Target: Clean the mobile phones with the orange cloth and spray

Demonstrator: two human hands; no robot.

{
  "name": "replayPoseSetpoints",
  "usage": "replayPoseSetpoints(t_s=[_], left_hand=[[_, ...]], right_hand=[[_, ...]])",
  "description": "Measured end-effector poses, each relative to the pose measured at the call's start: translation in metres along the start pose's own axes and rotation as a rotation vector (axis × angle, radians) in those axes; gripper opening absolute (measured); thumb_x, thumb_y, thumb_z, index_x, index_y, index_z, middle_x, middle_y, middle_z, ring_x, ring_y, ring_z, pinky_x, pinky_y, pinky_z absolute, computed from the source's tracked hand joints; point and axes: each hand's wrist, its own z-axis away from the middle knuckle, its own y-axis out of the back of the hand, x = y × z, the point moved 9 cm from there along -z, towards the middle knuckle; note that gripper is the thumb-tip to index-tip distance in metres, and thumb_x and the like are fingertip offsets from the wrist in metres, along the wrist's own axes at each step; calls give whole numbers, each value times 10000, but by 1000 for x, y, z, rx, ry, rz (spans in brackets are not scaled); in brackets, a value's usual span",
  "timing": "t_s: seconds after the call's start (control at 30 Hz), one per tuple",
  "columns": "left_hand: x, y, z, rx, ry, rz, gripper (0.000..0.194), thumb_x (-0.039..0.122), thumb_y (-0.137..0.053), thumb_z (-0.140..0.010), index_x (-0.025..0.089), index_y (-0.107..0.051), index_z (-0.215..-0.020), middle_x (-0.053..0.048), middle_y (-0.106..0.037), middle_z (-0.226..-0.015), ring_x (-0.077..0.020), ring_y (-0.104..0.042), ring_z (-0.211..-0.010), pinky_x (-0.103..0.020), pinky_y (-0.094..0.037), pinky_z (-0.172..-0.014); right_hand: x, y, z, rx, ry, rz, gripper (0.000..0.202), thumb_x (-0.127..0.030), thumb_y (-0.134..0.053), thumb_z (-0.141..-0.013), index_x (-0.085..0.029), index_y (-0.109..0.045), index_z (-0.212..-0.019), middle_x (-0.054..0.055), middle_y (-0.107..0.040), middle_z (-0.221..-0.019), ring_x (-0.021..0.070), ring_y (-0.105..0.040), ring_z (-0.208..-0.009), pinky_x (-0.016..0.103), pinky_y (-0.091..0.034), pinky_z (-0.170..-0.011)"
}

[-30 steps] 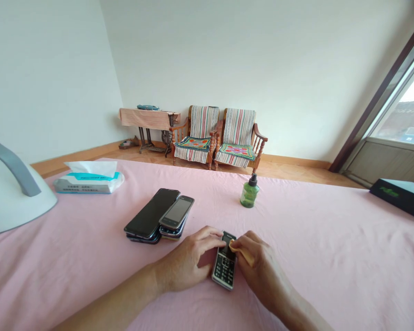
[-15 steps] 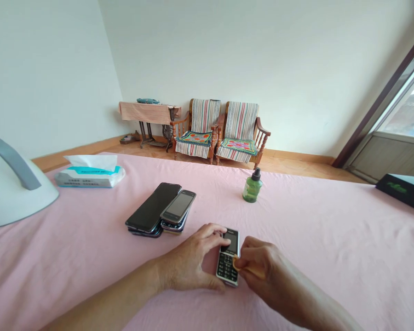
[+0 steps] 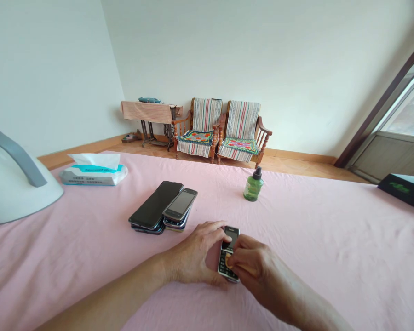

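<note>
A black keypad phone point(image 3: 223, 265) with silver edges lies face up on the pink cloth. My left hand point(image 3: 195, 255) steadies it, thumb by the lower end and fingers at the upper end and over the screen's edge. Pinched in my right hand point(image 3: 254, 261) is a small yellow-orange cloth point(image 3: 228, 260), pressed onto the keys. The right fingers cover part of the keypad and screen. Left of the hands, a grey touchscreen phone point(image 3: 181, 203) tops one stack of phones, against another stack topped by a large black smartphone point(image 3: 157, 204).
Beyond the hands stands a green pump bottle point(image 3: 253, 187). A tissue pack point(image 3: 94, 174) and a white appliance with a grey handle point(image 3: 31, 184) are at the left. A black box point(image 3: 403, 193) sits at the right edge of the pink tablecloth point(image 3: 313, 239).
My right hand has moved left across the keypad with the cloth, covering more of the phone. My left hand keeps its hold. The whole view has shifted slightly.
</note>
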Motion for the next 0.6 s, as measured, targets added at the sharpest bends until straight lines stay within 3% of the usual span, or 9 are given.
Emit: replayPoseSetpoints(t_s=[0.6], left_hand=[[-3,-1,1,8,22,41,697,402,-857,-502,236,-555,-1108,-103,-444,-1360,-337,-424,-1227,-472,-332,-1021]], right_hand=[[-1,-1,-1,10,-42,-52,256,0,-472,-796,-162,-527,-605,1,-551,-793,93,-521,-684,207,-396,-630]])
